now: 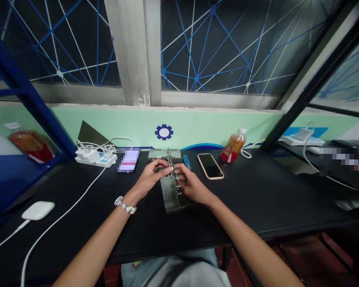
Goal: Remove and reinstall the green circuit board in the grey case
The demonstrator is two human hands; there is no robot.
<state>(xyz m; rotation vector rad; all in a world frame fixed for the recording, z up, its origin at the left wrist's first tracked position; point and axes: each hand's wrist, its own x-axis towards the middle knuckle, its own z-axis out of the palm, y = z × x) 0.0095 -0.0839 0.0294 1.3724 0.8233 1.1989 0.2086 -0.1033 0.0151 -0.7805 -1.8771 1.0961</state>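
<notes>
A flat grey metal case (168,201) lies on the black table in front of me. Above it a thin board with small parts, seemingly a circuit board (176,184), stands almost on edge, seen along its narrow side. My left hand (152,177) pinches the board's upper part from the left, thumb and fingers together. From the right, my right hand (193,184) grips the same board with bent fingers, partly hiding its parts. Just beyond my right fingers lies a blue tool (187,162), too small to name surely.
A phone in a pale case (210,166) and a drink bottle (233,145) are at the right. Leftward are a lit phone (128,160), a power strip (97,158) and a white earbud case (38,210). White cables (74,207) cross the table's left side.
</notes>
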